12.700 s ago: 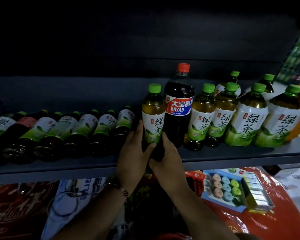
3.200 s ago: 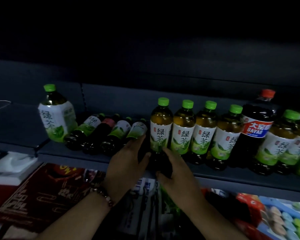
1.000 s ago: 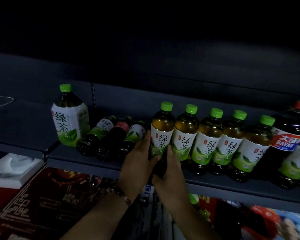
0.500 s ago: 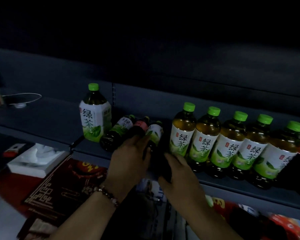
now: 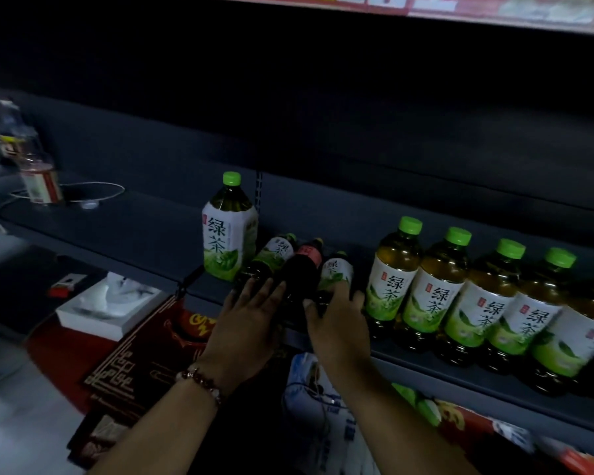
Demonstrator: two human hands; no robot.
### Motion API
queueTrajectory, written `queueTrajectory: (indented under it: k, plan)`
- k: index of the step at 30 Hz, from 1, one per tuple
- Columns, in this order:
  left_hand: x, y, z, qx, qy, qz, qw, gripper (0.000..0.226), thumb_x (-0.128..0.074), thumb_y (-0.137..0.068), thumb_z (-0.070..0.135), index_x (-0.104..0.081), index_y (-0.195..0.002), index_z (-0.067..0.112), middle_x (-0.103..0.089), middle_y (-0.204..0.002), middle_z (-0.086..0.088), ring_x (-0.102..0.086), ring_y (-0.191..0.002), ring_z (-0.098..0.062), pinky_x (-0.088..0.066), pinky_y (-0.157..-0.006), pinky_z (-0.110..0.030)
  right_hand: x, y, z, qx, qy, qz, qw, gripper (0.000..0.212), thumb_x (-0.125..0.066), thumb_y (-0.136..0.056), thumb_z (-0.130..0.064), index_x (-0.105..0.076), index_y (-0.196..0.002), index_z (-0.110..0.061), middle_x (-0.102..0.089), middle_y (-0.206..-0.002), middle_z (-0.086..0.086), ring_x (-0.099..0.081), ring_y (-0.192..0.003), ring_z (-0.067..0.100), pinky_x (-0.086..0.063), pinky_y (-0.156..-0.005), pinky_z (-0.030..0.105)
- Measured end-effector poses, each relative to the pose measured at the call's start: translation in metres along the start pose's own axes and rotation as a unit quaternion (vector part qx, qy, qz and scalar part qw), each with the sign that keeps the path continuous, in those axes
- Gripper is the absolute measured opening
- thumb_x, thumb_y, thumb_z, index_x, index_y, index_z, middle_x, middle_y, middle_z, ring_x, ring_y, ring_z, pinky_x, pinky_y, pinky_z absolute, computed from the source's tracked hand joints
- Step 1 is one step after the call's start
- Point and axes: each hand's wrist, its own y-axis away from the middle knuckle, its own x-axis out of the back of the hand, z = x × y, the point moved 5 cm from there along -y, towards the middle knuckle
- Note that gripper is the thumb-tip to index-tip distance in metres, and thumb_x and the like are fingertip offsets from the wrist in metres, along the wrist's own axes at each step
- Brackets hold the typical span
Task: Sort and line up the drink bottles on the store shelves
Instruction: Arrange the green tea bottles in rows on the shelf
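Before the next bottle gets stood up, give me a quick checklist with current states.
1. Lying bottles within reach: ok, three lie between the large green tea bottle and the upright row.
2. Left hand on the red-label bottle: ok, fingers straight.
3. Right hand gripping the rightmost lying bottle: cannot tell, fingertips touch it.
4. Gap beside the row: ok.
5. Row upright: ok.

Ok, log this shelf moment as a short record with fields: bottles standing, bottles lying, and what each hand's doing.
standing: large green tea bottle; row of small green tea bottles to the right
lying: three small bottles, one red-labelled
left hand: fingers straight, touching the lying bottles
right hand: curled on the rightmost lying bottle
shelf: dark grey
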Motion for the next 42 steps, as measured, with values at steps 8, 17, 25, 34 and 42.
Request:
queueTrajectory:
  k: [8, 17, 25, 34, 42]
  plan:
    - [0.0, -0.001, 0.0, 0.0, -0.007, -0.022, 1.0, 0.084, -0.053, -0.092, 0.027, 0.001, -0.156, 0.031, -0.004, -0.165, 0.004, 0.001, -0.151, -0.027, -0.007, -0.12, -0.046, -0.004, 0.011, 0.021, -0.143, -0.264, -0.009, 0.954, 0.075, -0.078, -0.054, -0.055, -0.054, -0.108, -0.009, -0.062, -0.107, 0.011, -0.063, -0.09, 0.025, -0.056, -0.078, 0.044]
    - [0.013, 0.004, 0.011, -0.002, 0.043, 0.01, 0.999, 0.061, -0.04, -0.099, 0.043, -0.019, -0.155, 0.032, -0.021, -0.162, 0.004, -0.016, -0.149, -0.023, -0.023, -0.118, -0.04, -0.001, 0.032, 0.032, -0.227, -0.414, -0.196, 0.859, 0.015, -0.072, -0.085, -0.017, -0.066, -0.098, -0.015, -0.07, -0.085, 0.002, -0.065, -0.075, 0.014, -0.053, -0.058, 0.026]
    - [0.041, 0.023, 0.035, 0.013, 0.255, 0.041, 0.966, 0.053, -0.055, -0.097, 0.039, -0.044, -0.147, 0.024, -0.045, -0.149, 0.004, -0.04, -0.135, -0.01, -0.032, -0.105, -0.016, 0.001, 0.058, 0.051, -0.289, -0.545, -0.233, 0.752, 0.002, -0.066, -0.087, -0.003, -0.067, -0.087, -0.001, -0.072, -0.066, 0.01, -0.065, -0.077, 0.027, -0.052, -0.084, 0.042]
    - [0.041, 0.019, 0.058, 0.053, 0.59, 0.011, 0.806, 0.041, -0.063, -0.093, 0.005, -0.059, -0.124, 0.031, -0.072, -0.106, 0.022, -0.064, -0.103, 0.005, -0.047, -0.078, -0.007, 0.022, 0.06, 0.038, -0.046, -0.494, -0.182, 0.849, 0.05, -0.067, -0.085, 0.005, -0.06, -0.122, -0.028, -0.075, -0.1, -0.016, -0.07, -0.092, 0.001, -0.053, -0.068, 0.014]
    - [0.033, -0.004, 0.055, 0.031, 0.491, 0.096, 0.865, 0.066, -0.079, -0.08, 0.009, -0.05, -0.136, 0.029, -0.061, -0.12, 0.021, -0.055, -0.111, 0.013, -0.045, -0.089, -0.006, 0.017, 0.03, 0.028, 0.135, -0.3, -0.013, 0.944, 0.08, -0.078, -0.077, -0.006, -0.045, -0.141, -0.04, -0.057, -0.133, -0.019, -0.053, -0.126, 0.002, -0.047, -0.103, 0.029]
